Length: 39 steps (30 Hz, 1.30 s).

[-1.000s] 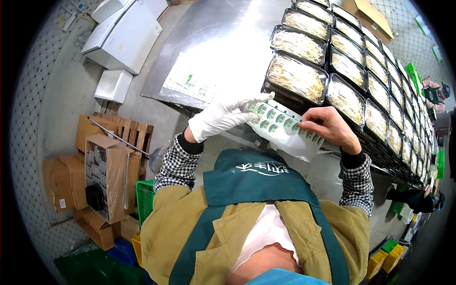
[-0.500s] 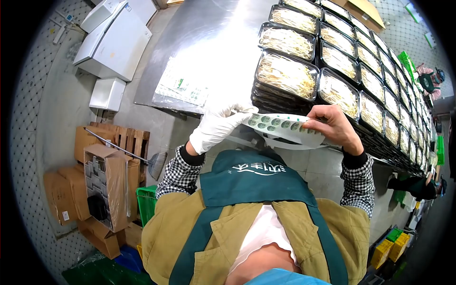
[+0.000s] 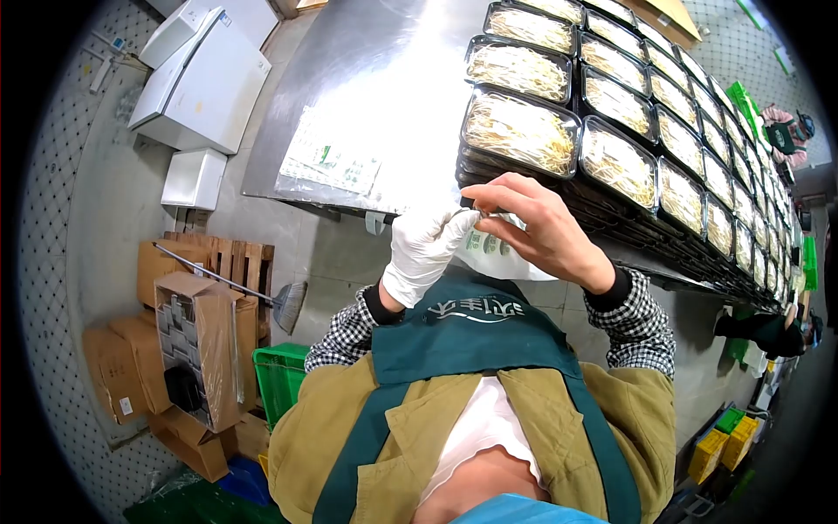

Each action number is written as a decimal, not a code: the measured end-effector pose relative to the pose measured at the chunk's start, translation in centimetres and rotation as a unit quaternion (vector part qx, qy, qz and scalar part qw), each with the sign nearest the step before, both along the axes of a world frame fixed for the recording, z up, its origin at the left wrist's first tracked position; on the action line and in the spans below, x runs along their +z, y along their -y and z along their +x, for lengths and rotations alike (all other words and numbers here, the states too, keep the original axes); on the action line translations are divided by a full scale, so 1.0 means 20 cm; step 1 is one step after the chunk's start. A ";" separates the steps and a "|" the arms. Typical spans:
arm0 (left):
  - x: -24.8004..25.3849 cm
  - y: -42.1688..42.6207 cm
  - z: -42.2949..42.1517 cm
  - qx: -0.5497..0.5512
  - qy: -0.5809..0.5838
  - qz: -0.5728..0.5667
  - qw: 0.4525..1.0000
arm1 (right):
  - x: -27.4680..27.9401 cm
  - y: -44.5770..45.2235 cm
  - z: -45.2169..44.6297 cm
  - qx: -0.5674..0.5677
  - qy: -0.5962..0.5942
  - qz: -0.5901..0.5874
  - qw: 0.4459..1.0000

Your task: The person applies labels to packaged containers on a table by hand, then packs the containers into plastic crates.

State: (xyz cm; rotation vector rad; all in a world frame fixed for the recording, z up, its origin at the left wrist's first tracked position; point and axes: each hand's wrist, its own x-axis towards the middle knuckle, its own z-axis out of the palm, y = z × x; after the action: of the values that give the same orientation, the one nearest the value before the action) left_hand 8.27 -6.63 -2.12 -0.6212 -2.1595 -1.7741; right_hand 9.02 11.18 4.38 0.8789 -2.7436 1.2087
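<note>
My left hand (image 3: 423,253), in a white glove, pinches one end of a backing sheet of round green stickers (image 3: 491,244). The sheet hangs below my fingers, partly covered by my right hand. Bare and bent at the fingers, my right hand (image 3: 543,225) reaches across to the left fingertips. Its thumb and fingertips close together there, and whatever lies between them is hidden. Just beyond both hands stand stacked black trays (image 3: 521,131) filled with pale, thin strands that look like bean sprouts.
The metal table (image 3: 349,70) carries a pile of printed plastic sheets (image 3: 327,162) on its left side. Left on the floor are cardboard boxes (image 3: 201,349), a broom (image 3: 290,306) and a green crate (image 3: 279,375). Other people (image 3: 786,135) are at the far right.
My right hand has left the sheet's right end and moved left to meet my left fingertips. The sheet, stretched out before, now droops. My left hand has shifted slightly down.
</note>
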 end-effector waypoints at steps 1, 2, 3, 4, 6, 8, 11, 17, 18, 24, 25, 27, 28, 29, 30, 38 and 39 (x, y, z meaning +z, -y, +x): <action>-0.01 0.00 0.00 0.000 0.007 -0.001 1.000 | 0.00 0.00 0.00 -0.006 0.000 0.001 1.000; -0.02 0.00 0.00 0.000 0.014 0.000 1.000 | -0.01 0.00 0.00 -0.012 0.001 0.002 1.000; -0.04 0.00 0.00 0.000 0.021 0.000 1.000 | -0.01 0.00 0.00 -0.017 0.002 0.004 1.000; -0.05 0.00 0.00 0.000 0.029 0.004 1.000 | -0.02 0.01 -0.01 -0.024 -0.022 -0.009 0.999; -0.07 -0.01 0.00 -0.001 0.045 0.012 0.999 | -0.03 0.02 -0.01 -0.038 -0.071 -0.033 0.996; -0.08 -0.01 0.00 -0.010 0.064 0.031 0.997 | -0.05 0.02 -0.01 -0.030 -0.022 -0.046 0.998; -0.07 -0.01 -0.01 -0.031 0.109 0.046 0.993 | -0.06 -0.01 -0.02 -0.024 -0.004 -0.031 0.999; -0.06 0.00 -0.05 -0.095 0.151 0.066 0.982 | -0.07 -0.01 -0.03 -0.019 0.030 -0.073 0.997; -0.07 0.01 -0.06 -0.108 0.159 0.062 0.979 | -0.07 -0.02 -0.03 -0.014 0.047 -0.075 0.996; -0.04 0.04 -0.09 -0.218 0.316 0.122 0.915 | -0.10 -0.03 -0.05 -0.050 -0.019 -0.057 0.997; -0.03 0.04 -0.09 -0.236 0.332 0.143 0.902 | -0.11 -0.03 -0.06 -0.055 -0.056 -0.036 0.996; -0.05 0.03 -0.10 -0.224 0.356 0.164 0.892 | -0.13 -0.02 -0.07 -0.064 -0.190 0.037 0.979; -0.05 0.02 -0.11 -0.219 0.368 0.175 0.887 | -0.12 -0.01 -0.08 -0.047 -0.261 0.081 0.961; -0.06 0.02 -0.11 -0.211 0.362 0.184 0.889 | -0.11 0.00 -0.07 -0.036 -0.264 0.090 0.960; -0.06 0.01 -0.11 -0.204 0.356 0.194 0.891 | -0.11 0.02 -0.06 -0.025 -0.268 0.099 0.958; -0.07 0.13 -0.15 -0.280 0.387 0.150 0.866 | -0.10 -0.24 -0.63 -0.266 0.053 -0.297 0.915; -0.07 0.13 -0.15 -0.293 0.389 0.163 0.858 | -0.14 -0.28 -0.74 -0.317 0.031 -0.209 0.924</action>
State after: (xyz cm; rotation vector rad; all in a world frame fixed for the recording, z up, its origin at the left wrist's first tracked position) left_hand 5.27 -9.27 -3.60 -0.5657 -2.1243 -3.0816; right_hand -5.74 16.77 1.53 -0.0922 -2.3400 1.5619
